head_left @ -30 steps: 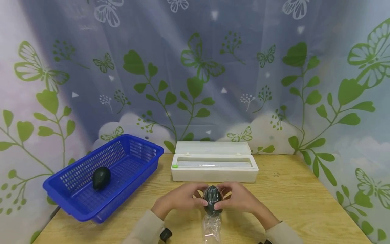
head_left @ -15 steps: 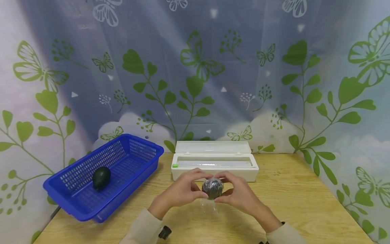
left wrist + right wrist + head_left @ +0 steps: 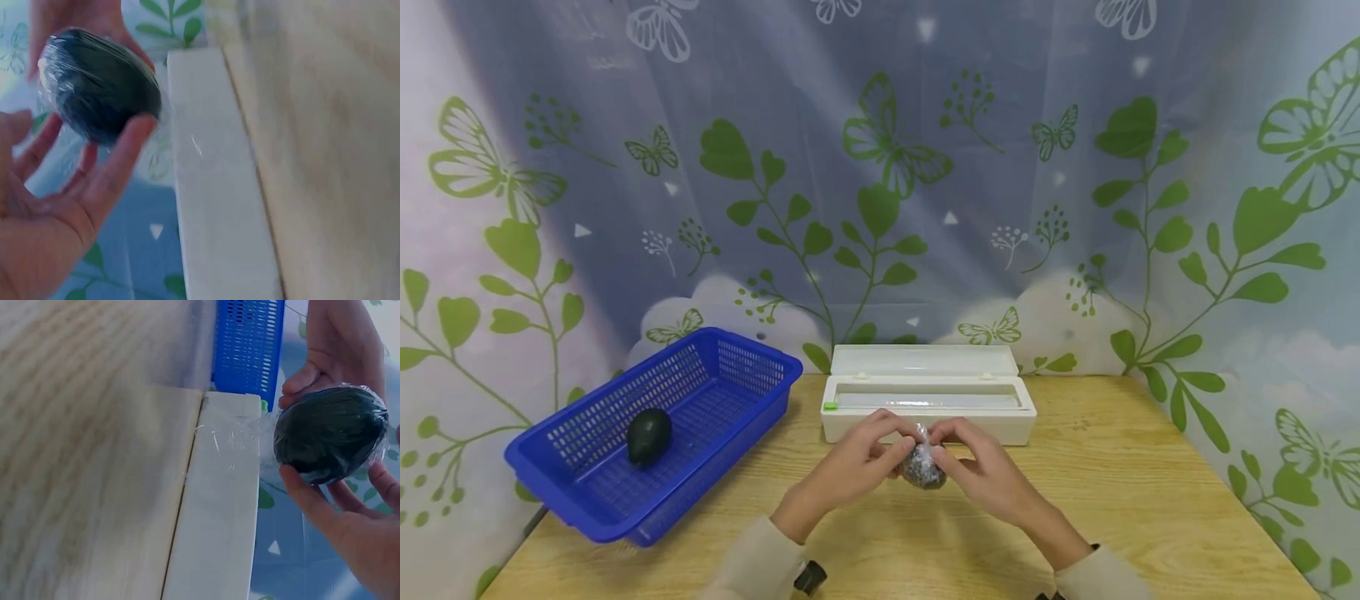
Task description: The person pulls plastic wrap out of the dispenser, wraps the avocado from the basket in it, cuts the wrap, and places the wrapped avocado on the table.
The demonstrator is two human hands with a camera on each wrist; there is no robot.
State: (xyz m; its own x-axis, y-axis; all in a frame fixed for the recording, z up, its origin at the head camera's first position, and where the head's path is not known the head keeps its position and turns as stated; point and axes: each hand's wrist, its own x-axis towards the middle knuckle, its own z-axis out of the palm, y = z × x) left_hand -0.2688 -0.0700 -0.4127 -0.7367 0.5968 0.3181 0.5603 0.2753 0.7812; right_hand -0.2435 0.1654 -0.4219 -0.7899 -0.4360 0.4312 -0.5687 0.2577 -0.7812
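Between both hands, in front of the white box, is a dark green avocado (image 3: 922, 475) wrapped in clear cling film. My left hand (image 3: 853, 462) grips its left side, fingers and thumb curled at the top. From the right, my right hand (image 3: 988, 471) holds it the same way. A gathered piece of film (image 3: 922, 432) sticks up between the fingertips. In the left wrist view the wrapped avocado (image 3: 100, 87) lies between the hands. A loose film tail (image 3: 228, 442) extends from it in the right wrist view, overlapping the box.
A white cling film box (image 3: 928, 427) with its lid up stands at the table's back, a film roll (image 3: 925, 402) inside. On the left is a blue perforated basket (image 3: 730, 417) holding another avocado (image 3: 649, 436). A patterned curtain (image 3: 895, 275) hangs behind the wooden table (image 3: 1135, 483).
Both hands have raised and tipped the wrapped avocado away from the body. The film tail that hung toward the front is now gathered at the top between the fingers.
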